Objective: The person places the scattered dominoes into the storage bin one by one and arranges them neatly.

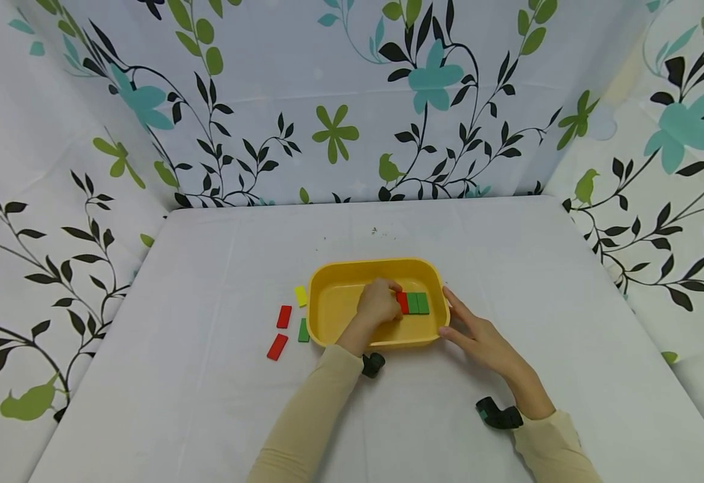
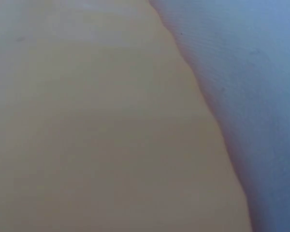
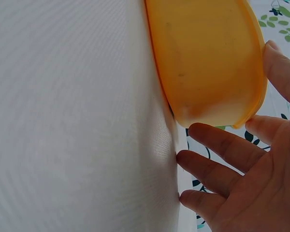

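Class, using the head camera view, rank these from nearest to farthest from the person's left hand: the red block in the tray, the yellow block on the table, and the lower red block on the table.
Measured from the left hand:
1. Red block in the tray, touching the fingertips, inside the yellow tray.
2. Yellow block, on the table just left of the tray.
3. Lower red block, farthest left, toward the person.

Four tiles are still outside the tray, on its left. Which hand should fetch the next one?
Left hand: it works on that side, nearer the loose tiles. The right hand is steadying the tray.
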`<state>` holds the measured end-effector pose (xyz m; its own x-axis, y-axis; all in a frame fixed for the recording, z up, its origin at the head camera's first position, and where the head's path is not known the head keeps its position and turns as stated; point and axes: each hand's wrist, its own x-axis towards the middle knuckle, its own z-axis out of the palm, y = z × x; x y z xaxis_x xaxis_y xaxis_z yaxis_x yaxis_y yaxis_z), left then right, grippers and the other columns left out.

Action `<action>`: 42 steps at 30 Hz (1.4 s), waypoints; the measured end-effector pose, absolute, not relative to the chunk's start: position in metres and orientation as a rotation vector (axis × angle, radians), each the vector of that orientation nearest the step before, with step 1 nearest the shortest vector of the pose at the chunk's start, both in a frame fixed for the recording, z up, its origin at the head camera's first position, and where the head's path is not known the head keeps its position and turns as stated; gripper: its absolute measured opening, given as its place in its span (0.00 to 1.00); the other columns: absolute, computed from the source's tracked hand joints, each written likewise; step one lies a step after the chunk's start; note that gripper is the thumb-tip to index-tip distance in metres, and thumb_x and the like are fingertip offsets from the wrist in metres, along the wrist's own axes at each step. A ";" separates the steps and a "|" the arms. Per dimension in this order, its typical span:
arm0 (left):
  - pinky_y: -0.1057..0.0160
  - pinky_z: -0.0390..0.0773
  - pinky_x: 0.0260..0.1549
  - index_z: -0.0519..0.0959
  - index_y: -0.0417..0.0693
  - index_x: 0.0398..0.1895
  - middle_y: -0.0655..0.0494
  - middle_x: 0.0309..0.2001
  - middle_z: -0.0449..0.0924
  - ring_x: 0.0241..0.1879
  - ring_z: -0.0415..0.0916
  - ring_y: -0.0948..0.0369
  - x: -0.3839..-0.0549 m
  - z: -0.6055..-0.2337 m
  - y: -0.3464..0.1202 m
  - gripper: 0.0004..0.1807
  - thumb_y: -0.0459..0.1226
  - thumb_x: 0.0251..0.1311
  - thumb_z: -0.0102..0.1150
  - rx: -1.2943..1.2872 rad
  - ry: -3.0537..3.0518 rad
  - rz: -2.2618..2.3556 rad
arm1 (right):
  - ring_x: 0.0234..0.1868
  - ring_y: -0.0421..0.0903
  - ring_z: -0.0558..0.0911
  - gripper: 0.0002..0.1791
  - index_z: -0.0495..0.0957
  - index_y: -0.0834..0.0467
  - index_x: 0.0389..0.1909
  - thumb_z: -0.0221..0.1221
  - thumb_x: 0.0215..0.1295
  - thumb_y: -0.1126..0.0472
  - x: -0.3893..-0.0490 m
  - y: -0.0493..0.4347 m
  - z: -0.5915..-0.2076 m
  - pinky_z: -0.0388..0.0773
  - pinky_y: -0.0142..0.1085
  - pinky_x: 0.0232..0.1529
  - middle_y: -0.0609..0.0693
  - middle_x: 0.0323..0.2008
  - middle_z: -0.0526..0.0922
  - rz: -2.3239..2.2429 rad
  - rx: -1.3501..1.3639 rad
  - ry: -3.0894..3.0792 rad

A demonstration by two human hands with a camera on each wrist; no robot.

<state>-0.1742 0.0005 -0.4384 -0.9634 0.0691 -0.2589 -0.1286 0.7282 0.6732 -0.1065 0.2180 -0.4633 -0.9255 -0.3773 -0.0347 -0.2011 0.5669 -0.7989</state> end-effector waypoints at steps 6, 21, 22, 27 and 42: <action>0.63 0.76 0.44 0.83 0.50 0.52 0.51 0.54 0.82 0.52 0.75 0.51 -0.173 -0.438 0.000 0.29 0.27 0.40 0.71 0.014 2.690 1.036 | 0.69 0.65 0.66 0.42 0.42 0.41 0.78 0.55 0.71 0.51 -0.107 0.220 -0.463 0.58 0.68 0.64 0.65 0.67 0.69 -1.295 -0.518 2.598; 0.59 0.77 0.47 0.81 0.50 0.57 0.51 0.58 0.79 0.56 0.73 0.48 -0.172 -0.437 0.002 0.31 0.27 0.44 0.69 0.001 2.684 1.029 | 0.70 0.66 0.64 0.41 0.42 0.40 0.78 0.55 0.71 0.50 -0.107 0.220 -0.464 0.57 0.68 0.64 0.65 0.68 0.68 -1.293 -0.509 2.593; 0.61 0.77 0.43 0.80 0.51 0.58 0.52 0.58 0.79 0.55 0.74 0.49 -0.172 -0.437 0.002 0.31 0.26 0.44 0.68 -0.004 2.695 1.019 | 0.70 0.66 0.64 0.42 0.42 0.40 0.78 0.55 0.71 0.50 -0.107 0.220 -0.464 0.57 0.68 0.64 0.65 0.67 0.68 -1.292 -0.507 2.593; 0.68 0.67 0.26 0.78 0.50 0.60 0.52 0.40 0.83 0.31 0.73 0.58 -0.172 -0.434 0.000 0.31 0.28 0.48 0.66 -0.033 2.731 1.130 | 0.70 0.66 0.64 0.41 0.42 0.40 0.78 0.55 0.72 0.51 -0.108 0.220 -0.464 0.57 0.68 0.64 0.65 0.67 0.69 -1.301 -0.512 2.587; 0.65 0.77 0.36 0.75 0.51 0.62 0.50 0.42 0.74 0.37 0.74 0.58 -0.130 -0.359 -0.044 0.27 0.37 0.57 0.68 0.171 2.710 1.551 | 0.69 0.65 0.65 0.42 0.43 0.39 0.78 0.56 0.71 0.51 -0.107 0.220 -0.464 0.57 0.69 0.64 0.65 0.67 0.69 -1.306 -0.501 2.592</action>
<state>-0.1303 -0.0441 -0.3595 -0.9939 0.1019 0.0413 0.0872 0.5021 0.8604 -0.1069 0.2196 -0.4640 -0.9236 -0.3827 -0.0220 -0.2100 0.5531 -0.8062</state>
